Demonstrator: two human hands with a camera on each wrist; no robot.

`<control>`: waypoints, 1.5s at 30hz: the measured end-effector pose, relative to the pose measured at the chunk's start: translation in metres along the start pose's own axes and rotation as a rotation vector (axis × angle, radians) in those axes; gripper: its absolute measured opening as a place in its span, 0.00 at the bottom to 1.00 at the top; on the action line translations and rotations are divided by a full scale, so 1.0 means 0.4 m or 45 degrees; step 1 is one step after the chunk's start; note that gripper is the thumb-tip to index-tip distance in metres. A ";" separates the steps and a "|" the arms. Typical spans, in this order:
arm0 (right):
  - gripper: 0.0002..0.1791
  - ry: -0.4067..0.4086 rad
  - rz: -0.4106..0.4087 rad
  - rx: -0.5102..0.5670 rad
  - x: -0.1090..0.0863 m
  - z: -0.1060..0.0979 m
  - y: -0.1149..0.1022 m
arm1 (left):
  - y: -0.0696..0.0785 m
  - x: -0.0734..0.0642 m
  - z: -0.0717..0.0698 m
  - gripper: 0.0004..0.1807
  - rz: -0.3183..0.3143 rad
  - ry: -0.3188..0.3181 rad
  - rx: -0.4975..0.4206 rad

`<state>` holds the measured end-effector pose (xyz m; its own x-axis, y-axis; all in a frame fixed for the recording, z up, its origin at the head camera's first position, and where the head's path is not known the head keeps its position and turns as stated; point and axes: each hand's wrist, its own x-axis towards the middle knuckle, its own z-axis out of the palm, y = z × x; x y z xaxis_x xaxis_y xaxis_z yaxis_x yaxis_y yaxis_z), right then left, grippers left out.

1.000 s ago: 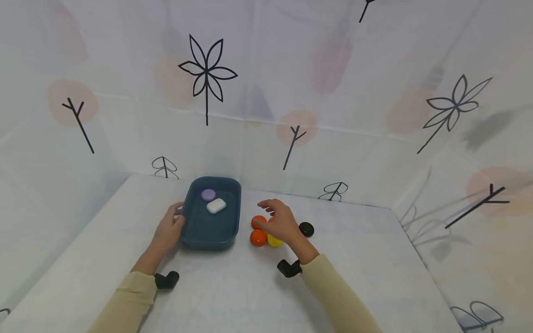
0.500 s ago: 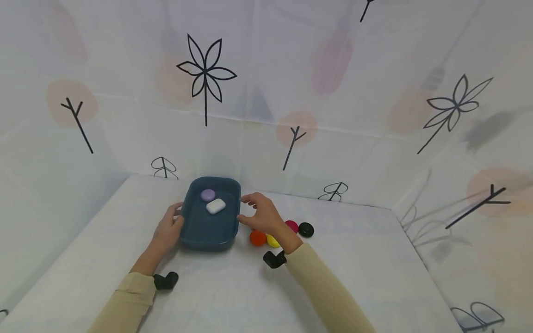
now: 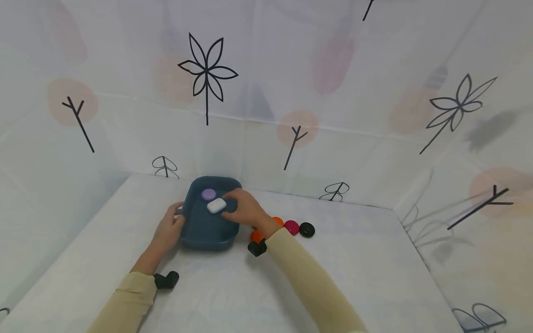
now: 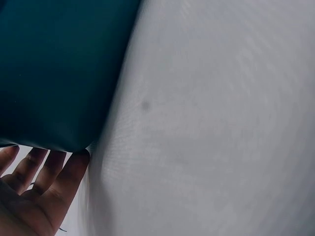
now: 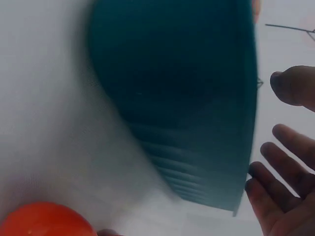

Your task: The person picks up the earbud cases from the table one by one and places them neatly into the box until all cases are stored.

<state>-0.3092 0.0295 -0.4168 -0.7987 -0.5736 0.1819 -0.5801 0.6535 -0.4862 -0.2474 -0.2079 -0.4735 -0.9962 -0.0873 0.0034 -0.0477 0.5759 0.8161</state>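
Observation:
A dark teal bin stands on the white table, holding a purple rounded piece and a white rounded rectangular piece. My left hand rests against the bin's left side; in the left wrist view its extended fingers touch the bin wall. Over the bin's right rim reaches my right hand, thumb and fingers spread apart, close to the white piece. The right wrist view shows the thumb and fingertips near the bin's rim, nothing visible between them.
Right of the bin lie glossy round pieces: orange ones, partly hidden by the right wrist, a magenta one and a black one. A patterned cloth hangs behind and beside the table.
My right hand has moved left from above the round pieces to over the bin, now covering some of them. The left hand and the bin have stayed in place.

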 end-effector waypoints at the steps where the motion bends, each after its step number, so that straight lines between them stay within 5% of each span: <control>1: 0.25 -0.003 -0.009 -0.002 0.007 0.005 0.004 | -0.001 0.000 0.000 0.27 0.002 0.000 0.001; 12: 0.26 -0.066 -0.027 0.017 0.068 0.061 0.026 | -0.010 -0.003 -0.002 0.26 0.033 0.016 -0.001; 20: 0.25 -0.136 0.042 -0.136 0.104 0.072 0.030 | -0.015 0.001 0.008 0.26 0.011 0.020 -0.011; 36: 0.28 -0.109 0.103 -0.477 0.142 0.095 0.029 | -0.007 0.002 0.005 0.27 -0.002 0.022 -0.032; 45: 0.32 -0.115 0.137 -0.585 0.149 0.098 0.021 | -0.001 0.002 0.002 0.26 0.053 0.044 0.004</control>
<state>-0.3554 -0.0184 -0.4436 -0.8526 -0.5184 0.0664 -0.5222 0.8502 -0.0666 -0.2485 -0.2076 -0.4744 -0.9942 -0.0908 0.0574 -0.0061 0.5820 0.8132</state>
